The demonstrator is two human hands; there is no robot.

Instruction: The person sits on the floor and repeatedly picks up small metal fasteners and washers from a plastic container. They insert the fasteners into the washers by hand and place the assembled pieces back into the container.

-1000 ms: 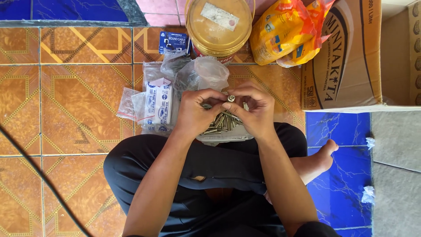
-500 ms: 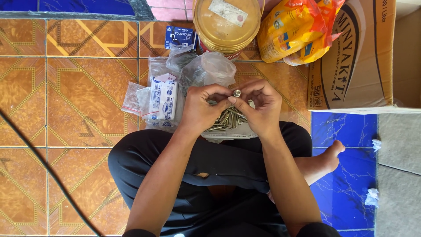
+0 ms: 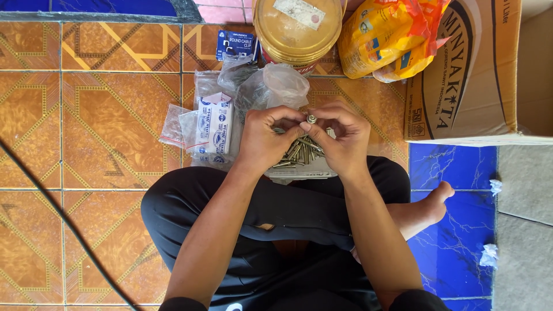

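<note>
The floor (image 3: 86,144) is made of orange tiles with a gold pattern, and there are blue tiles on the right. A person sits on it with crossed legs in black pants (image 3: 276,213), and one bare foot (image 3: 429,204) pokes out to the right. A thin black cable (image 3: 52,201) runs across the tiles on the near left. Just past the knees lies a pile of screws (image 3: 299,152) on a bit of clear plastic. Both hands meet right above that pile. The left hand (image 3: 265,138) is curled almost closed, and its fingertips pinch a small metal piece (image 3: 311,119). The right hand (image 3: 345,138) is curled the same way and pinches the same piece from the other side. To do this well, it seems best to keep the piece pinched tight and low over the pile, so it lands there if it slips. Left of the hands are small packets (image 3: 210,126) in clear bags. A little farther is a puffy clear bag (image 3: 276,83) and a small blue box (image 3: 236,45). Farthest away stand a round gold tin (image 3: 296,26), a yellow and orange bag (image 3: 386,37) and a big brown box (image 3: 466,69) on the right.
</note>
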